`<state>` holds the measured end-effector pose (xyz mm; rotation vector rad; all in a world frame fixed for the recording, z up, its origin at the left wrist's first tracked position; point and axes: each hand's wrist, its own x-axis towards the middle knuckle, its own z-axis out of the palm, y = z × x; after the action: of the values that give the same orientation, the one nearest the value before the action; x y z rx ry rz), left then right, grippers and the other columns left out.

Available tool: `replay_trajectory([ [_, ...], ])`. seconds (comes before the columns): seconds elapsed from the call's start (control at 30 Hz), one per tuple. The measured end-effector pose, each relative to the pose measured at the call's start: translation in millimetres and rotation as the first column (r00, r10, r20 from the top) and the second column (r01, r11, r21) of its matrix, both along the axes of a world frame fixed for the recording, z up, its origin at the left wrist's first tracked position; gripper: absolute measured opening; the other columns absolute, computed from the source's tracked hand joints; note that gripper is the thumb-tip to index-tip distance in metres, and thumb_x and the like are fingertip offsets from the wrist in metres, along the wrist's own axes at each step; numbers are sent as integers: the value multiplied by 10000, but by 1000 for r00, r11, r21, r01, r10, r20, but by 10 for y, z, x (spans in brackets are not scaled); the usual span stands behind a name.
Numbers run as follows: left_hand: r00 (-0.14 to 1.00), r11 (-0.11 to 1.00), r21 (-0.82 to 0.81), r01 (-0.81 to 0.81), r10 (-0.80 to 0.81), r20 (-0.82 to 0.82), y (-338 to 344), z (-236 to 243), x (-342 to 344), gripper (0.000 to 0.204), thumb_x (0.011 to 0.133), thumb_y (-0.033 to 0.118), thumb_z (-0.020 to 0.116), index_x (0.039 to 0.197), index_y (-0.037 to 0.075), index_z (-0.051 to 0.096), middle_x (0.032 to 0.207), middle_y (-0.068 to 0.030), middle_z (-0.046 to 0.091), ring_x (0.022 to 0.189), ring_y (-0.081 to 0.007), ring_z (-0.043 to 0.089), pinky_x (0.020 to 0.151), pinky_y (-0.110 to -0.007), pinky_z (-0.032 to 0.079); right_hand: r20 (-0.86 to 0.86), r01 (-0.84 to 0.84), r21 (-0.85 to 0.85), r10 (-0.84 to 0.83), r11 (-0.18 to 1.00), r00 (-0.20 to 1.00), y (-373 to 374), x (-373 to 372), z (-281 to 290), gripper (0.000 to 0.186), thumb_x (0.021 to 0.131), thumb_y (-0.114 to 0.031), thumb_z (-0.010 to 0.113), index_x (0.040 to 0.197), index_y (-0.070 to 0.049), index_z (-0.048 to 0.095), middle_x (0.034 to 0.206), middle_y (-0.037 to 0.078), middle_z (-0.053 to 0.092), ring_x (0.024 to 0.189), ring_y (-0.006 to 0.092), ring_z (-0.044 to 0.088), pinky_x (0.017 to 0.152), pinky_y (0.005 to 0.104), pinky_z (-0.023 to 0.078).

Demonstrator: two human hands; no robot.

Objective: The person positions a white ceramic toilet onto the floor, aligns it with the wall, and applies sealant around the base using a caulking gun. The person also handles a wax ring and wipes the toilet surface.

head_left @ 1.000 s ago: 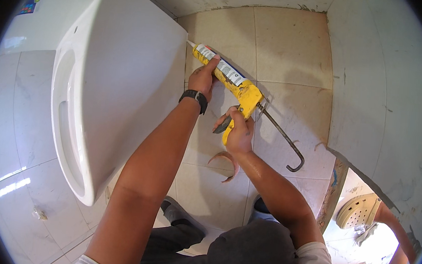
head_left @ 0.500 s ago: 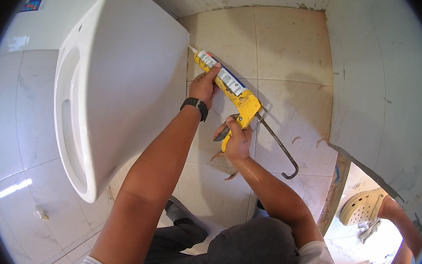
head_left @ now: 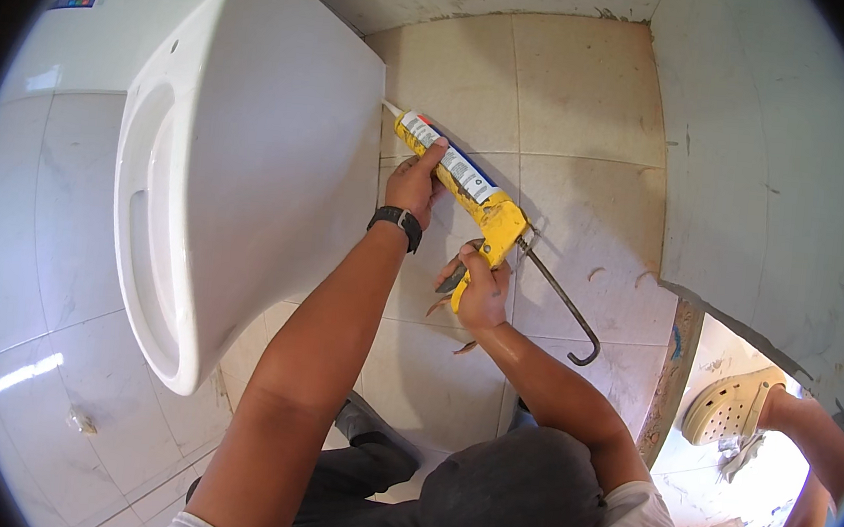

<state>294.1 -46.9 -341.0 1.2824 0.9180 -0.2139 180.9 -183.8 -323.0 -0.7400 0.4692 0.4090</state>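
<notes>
A yellow caulking gun (head_left: 504, 223) lies slantwise across the middle, loaded with a white and blue sealant cartridge (head_left: 462, 174). My left hand (head_left: 413, 184), with a black watch on its wrist, is closed around the front of the gun, thumb on the cartridge. Wrapped round the handle and dark trigger is my right hand (head_left: 485, 291). The pale nozzle (head_left: 391, 107) points up-left to the edge where a white ceramic fixture (head_left: 282, 141), shaped like a urinal, meets beige tiles (head_left: 578, 86). Whether the tip touches, and any bead there, is too small to tell.
Behind the gun sticks out its hooked metal rod (head_left: 564, 301). At the lower right, another person's foot wears a beige clog (head_left: 721, 405) beside a broken wall edge (head_left: 671, 376). A dark rounded cloth shape (head_left: 511, 502) sits between my arms. Shiny white tiles (head_left: 71, 263) line the left.
The nozzle tip has slid a short way down along the fixture's edge, both hands moving with the gun. The whole view has shifted slightly. Both hands keep their hold.
</notes>
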Motion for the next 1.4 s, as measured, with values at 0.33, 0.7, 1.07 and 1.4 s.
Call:
replay_trajectory([
  [0.33,998,999,-45,14,-16,-53,26,87,-7,327,871,374,736,996,97,615,888,-6,678,783,-113,636,768,-270,498,-46,-50,17,50,999,998,-46,-4,103,118,925,-147,515,924,-30,504,652,109,581,547,222,598,530,354,519],
  [0.7,992,999,-35,34,-38,-123,5,208,7,352,881,380,726,1013,80,598,905,-2,676,795,-109,642,783,-278,517,-76,10,68,-5,998,997,-17,-5,141,130,929,-158,534,926,-35,490,610,110,581,488,198,568,479,326,487],
  [1.07,988,994,-81,67,-77,-130,26,240,5,351,919,380,686,1047,68,588,939,-28,686,823,-127,659,801,-298,534,-71,3,45,0,999,998,-36,-3,188,124,939,-138,515,924,-16,501,578,103,568,530,227,607,570,351,507],
  [1.4,979,992,-83,91,-105,-177,20,283,20,401,928,430,660,1104,77,587,987,-43,679,893,-170,654,869,-343,514,-52,-15,3,15,1000,999,-51,-5,193,131,930,-171,536,907,-47,501,613,111,579,505,212,579,487,337,496],
])
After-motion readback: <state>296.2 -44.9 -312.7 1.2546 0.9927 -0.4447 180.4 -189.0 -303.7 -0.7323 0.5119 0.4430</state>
